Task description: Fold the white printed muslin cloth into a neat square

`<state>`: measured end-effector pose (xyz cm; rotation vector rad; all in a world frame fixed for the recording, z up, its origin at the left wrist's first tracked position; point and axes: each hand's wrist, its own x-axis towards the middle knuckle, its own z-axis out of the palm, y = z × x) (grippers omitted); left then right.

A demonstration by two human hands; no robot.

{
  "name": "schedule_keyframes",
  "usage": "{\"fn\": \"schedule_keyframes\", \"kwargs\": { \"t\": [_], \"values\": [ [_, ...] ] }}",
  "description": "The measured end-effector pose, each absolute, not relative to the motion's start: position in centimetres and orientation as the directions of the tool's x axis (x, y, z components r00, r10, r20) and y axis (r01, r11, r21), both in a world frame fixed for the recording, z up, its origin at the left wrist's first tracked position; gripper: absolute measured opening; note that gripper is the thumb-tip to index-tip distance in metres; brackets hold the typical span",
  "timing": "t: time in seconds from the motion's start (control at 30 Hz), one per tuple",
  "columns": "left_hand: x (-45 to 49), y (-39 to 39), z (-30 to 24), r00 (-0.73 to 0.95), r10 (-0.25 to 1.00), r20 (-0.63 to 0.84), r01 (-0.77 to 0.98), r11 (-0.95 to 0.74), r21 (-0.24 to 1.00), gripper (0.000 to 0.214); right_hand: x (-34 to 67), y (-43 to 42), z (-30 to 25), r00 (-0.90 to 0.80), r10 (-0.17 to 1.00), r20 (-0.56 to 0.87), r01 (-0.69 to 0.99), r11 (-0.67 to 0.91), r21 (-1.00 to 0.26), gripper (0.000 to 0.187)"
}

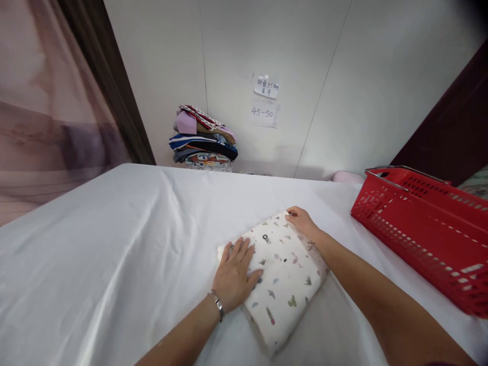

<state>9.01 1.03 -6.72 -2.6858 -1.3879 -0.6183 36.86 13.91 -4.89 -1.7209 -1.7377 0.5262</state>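
Observation:
A folded white cloth [282, 274] printed with small plants and other little figures lies slantwise on the white-covered table. My left hand [235, 274], with a bracelet at its wrist, rests flat on the cloth's left side, fingers stretched out. At the far right corner, my right hand [300, 221] pinches the cloth's edge between thumb and fingers. The cloth's underside and its inner layers are hidden.
A red plastic basket [412, 229] with a metal handle stands on the table's right side. Behind the far edge rises a stack of folded fabrics [204, 137]. Handwritten paper signs [266, 113] hang on the wall. A pinkish curtain [49, 101] hangs at left.

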Motion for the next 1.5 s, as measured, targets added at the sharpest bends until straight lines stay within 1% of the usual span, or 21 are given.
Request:
{"fn": "schedule_keyframes", "kwargs": {
  "t": [0.1,0.27,0.4,0.5,0.7,0.83,0.93,1.07,1.17,1.27,1.5],
  "values": [
    [9.0,1.0,-6.7,0.518,0.766,0.381,0.79,-0.599,0.132,0.055,36.9,13.9,-4.9,0.074,0.982,0.171,0.735,0.062,-0.675,0.015],
    [8.9,1.0,-6.8,0.525,0.76,0.384,0.79,-0.603,0.111,0.056,36.9,13.8,-5.0,0.112,0.974,0.199,0.77,0.041,-0.636,0.011],
    [8.9,1.1,-6.8,0.531,0.755,0.386,0.791,-0.605,0.095,0.056,36.8,13.8,-5.2,0.092,0.968,0.233,0.791,0.072,-0.607,0.01],
    [8.8,1.1,-6.9,0.534,0.755,0.381,0.79,-0.606,0.095,0.056,36.8,14.0,-5.2,0.081,0.963,0.256,0.798,0.091,-0.595,0.013],
    [8.8,1.0,-6.8,0.535,0.748,0.393,0.783,-0.614,0.102,0.055,37.1,13.9,-4.8,0.043,0.975,0.216,0.83,0.086,-0.551,0.012],
    [8.8,1.1,-6.8,0.537,0.746,0.395,0.784,-0.614,0.092,0.055,37.1,13.2,-4.3,0.043,0.975,0.217,0.856,0.077,-0.512,0.014],
    [8.8,1.1,-6.8,0.538,0.745,0.394,0.786,-0.612,0.083,0.055,37.0,12.8,-4.0,0.035,0.972,0.234,0.889,0.077,-0.451,0.013],
    [8.8,1.0,-6.8,0.539,0.745,0.392,0.784,-0.614,0.089,0.055,36.7,12.7,-3.6,0.004,0.955,0.295,0.935,0.101,-0.341,0.012],
    [8.8,1.0,-6.6,0.535,0.751,0.388,0.784,-0.612,0.103,0.054,36.7,12.7,-3.3,0.018,0.957,0.289,0.951,0.073,-0.3,0.013],
    [8.9,1.0,-6.6,0.527,0.754,0.392,0.783,-0.61,0.119,0.054,36.7,12.7,-3.1,0.023,0.966,0.257,0.953,0.057,-0.299,0.013],
    [8.8,0.9,-6.6,0.528,0.761,0.377,0.787,-0.606,0.119,0.054,36.2,13.8,-2.7,0.052,0.97,0.239,0.929,0.04,-0.367,0.01]
  ]
}}
